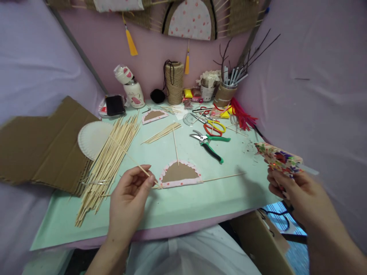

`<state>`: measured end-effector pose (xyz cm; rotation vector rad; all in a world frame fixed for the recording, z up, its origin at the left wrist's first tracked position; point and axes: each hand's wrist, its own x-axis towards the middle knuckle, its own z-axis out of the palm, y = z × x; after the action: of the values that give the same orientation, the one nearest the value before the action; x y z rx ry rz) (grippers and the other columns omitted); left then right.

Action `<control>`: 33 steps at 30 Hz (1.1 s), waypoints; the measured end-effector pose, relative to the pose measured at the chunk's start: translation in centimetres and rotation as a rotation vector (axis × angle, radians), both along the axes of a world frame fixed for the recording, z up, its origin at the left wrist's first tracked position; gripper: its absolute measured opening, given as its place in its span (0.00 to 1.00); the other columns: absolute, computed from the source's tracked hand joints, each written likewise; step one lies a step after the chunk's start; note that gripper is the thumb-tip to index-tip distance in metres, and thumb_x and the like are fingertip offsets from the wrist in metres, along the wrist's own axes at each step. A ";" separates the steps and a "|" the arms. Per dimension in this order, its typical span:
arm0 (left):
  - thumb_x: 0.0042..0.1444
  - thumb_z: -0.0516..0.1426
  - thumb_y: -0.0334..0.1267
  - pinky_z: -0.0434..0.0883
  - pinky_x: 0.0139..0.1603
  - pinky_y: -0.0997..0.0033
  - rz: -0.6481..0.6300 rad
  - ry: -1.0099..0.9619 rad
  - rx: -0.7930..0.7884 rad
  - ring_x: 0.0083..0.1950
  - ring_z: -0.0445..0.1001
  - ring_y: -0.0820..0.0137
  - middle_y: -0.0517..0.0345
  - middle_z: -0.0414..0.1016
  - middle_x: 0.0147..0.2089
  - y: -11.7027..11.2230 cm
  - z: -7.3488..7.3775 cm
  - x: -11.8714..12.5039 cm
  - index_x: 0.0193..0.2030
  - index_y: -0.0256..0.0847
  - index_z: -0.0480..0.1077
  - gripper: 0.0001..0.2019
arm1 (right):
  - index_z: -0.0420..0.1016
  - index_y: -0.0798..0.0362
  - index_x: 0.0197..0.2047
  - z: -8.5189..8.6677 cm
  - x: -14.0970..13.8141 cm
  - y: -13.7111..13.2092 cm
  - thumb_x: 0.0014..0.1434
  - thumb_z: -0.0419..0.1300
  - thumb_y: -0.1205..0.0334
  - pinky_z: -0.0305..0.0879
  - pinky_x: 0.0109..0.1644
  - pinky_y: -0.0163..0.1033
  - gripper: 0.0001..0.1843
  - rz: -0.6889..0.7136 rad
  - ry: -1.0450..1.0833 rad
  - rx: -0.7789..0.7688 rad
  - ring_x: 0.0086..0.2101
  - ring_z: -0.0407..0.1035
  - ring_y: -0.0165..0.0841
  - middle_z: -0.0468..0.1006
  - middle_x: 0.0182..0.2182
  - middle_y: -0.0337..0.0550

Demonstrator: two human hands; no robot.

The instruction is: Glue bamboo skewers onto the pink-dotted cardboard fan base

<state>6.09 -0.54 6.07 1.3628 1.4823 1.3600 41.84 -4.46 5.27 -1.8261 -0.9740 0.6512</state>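
My left hand [133, 191] pinches a thin wooden skewer [130, 157] whose lower end meets the left corner of a half-round cardboard piece [180, 172]. Pink spotted fabric is folded over that piece's edge, and it lies brown side up. One skewer [223, 177] sticks out from its right corner, and another skewer [175, 147] points up from its curved top. Off to the right, above the table's edge, my right hand [289, 187] is wrapped round the handle of a flower-patterned hot glue gun [278, 156]. A clear glue stick shows at its back end.
A big bundle of skewers [111, 164] lies left, beside a white paper plate [93, 139] and cardboard [48, 145]. Green-handled pruning shears [209, 143] and scissors [215, 128] rest beyond the half-round piece. Twine [174, 84], a bottle [134, 94] and a holder with twigs [225, 94] stand at the back.
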 end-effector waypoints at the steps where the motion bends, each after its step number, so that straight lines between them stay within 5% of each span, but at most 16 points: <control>1: 0.55 0.63 0.41 0.75 0.39 0.72 -0.023 -0.005 0.005 0.35 0.76 0.72 0.59 0.77 0.37 0.2 0.3 0.2 0.44 0.42 0.73 0.11 | 0.68 0.51 0.27 0.2 -0.3 -0.1 0.50 0.65 0.45 0.62 0.23 0.36 0.19 0.022 0.054 -0.011 0.22 0.59 0.29 0.65 0.22 0.37; 7: 0.55 0.62 0.39 0.74 0.40 0.71 -0.162 -0.079 0.049 0.36 0.75 0.72 0.60 0.75 0.36 3.0 1.8 1.5 0.44 0.41 0.72 0.11 | 0.67 0.53 0.26 1.3 -2.1 0.0 0.52 0.62 0.44 0.54 0.20 0.35 0.19 0.272 0.227 -0.155 0.20 0.57 0.28 0.66 0.22 0.40; 14: 0.51 0.63 0.39 0.72 0.36 0.73 -0.327 -0.199 -0.047 0.33 0.73 0.74 0.63 0.71 0.32 8.5 3.1 3.7 0.44 0.40 0.72 0.13 | 0.62 0.51 0.26 2.4 -4.7 1.2 0.50 0.60 0.38 0.47 0.20 0.34 0.23 0.433 0.090 -0.373 0.18 0.53 0.25 0.58 0.16 0.31; 19: 0.48 0.62 0.39 0.72 0.37 0.70 -0.317 -0.137 -0.110 0.31 0.73 0.73 0.63 0.71 0.29 11.2 1.8 4.9 0.42 0.38 0.71 0.14 | 0.62 0.51 0.28 3.2 -7.2 2.9 0.53 0.57 0.38 0.49 0.22 0.34 0.23 0.543 0.013 -0.377 0.19 0.55 0.26 0.57 0.17 0.31; 25: 0.46 0.60 0.39 0.70 0.37 0.68 -0.309 -0.070 -0.137 0.30 0.73 0.71 0.62 0.71 0.26 11.8 -0.8 4.6 0.42 0.37 0.73 0.15 | 0.62 0.52 0.29 2.1 -9.0 4.4 0.58 0.55 0.40 0.53 0.23 0.34 0.22 0.624 0.014 -0.373 0.20 0.58 0.26 0.61 0.18 0.32; 33: 0.49 0.56 0.37 0.64 0.34 0.70 -0.262 0.081 -0.141 0.28 0.68 0.71 0.64 0.68 0.24 11.4 -1.3 2.6 0.43 0.37 0.73 0.15 | 0.62 0.52 0.28 1.5 -10.5 5.9 0.57 0.56 0.39 0.55 0.22 0.33 0.23 0.654 0.047 -0.358 0.20 0.57 0.25 0.61 0.21 0.32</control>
<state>8.71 10.85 4.76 1.4760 1.3678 1.0291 31.37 1.44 6.77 -1.7664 -1.5140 1.3292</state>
